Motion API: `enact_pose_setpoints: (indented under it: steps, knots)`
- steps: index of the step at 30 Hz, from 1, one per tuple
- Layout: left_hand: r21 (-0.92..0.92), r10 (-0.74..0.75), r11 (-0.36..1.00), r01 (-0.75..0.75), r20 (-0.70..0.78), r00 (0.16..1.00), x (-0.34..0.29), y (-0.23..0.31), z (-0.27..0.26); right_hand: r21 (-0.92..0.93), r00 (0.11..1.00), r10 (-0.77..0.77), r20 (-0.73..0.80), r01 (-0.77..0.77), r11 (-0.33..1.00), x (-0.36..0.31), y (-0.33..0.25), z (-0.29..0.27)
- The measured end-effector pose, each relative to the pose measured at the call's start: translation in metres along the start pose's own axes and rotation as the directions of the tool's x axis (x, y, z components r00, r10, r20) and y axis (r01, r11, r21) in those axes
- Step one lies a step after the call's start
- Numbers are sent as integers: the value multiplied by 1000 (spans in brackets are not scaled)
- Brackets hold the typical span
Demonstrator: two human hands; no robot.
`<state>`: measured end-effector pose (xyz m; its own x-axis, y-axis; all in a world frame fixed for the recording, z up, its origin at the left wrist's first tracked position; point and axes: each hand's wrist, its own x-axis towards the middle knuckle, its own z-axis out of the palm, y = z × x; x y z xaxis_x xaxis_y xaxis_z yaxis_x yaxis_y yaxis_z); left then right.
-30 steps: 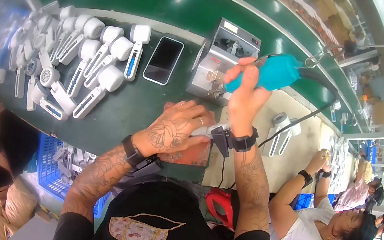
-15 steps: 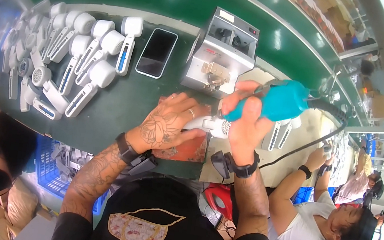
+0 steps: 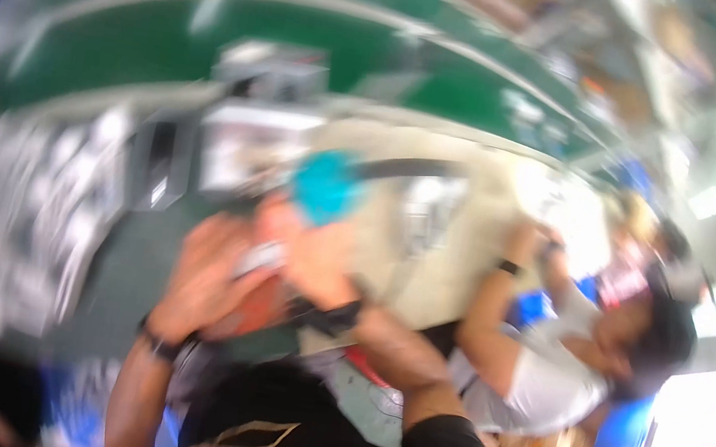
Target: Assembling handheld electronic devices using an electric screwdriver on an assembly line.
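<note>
Motion smears the whole view. My right hand [image 3: 320, 255] is closed round a teal electric power tool [image 3: 325, 185], probably a screwdriver, its dark cable trailing right. Close by, my left hand [image 3: 205, 274] holds a small white handled piece [image 3: 264, 255] with its thumb along one side; the piece's round perforated head shows only in the earlier picture. Beneath both hands lies a reddish patterned mat [image 3: 255, 312] on the green bench. Whether the tool's tip touches the piece is hidden by my right hand.
Many white handled pieces [image 3: 34, 200] are heaped on the left. A dark phone [image 3: 160, 159] and a grey metal machine [image 3: 261, 138] stand at the back. More white pieces [image 3: 430, 212] lie on the pale board, right. A co-worker [image 3: 532, 363] sits at the right.
My head has turned right, so the bench, machine and hands have shifted left in view, with strong blur. Both hands keep their holds on the tool and the white piece.
</note>
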<state>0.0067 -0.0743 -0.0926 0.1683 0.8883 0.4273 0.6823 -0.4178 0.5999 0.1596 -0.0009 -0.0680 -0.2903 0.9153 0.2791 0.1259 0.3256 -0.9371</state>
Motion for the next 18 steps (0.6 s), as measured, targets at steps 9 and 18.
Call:
enact_pose_setpoints:
  steps: [9, 18]
  knots:
    - [180, -18, 984, 12, 32, 999, -46, -30, 24, 304, 991, -46, 122, 7, 953, -1, -15, 1]
    - [19, 43, 999, -43, -13, 999, -13, 18, -7, 331, 990, 20, 143, -67, 941, 14, -36, 1]
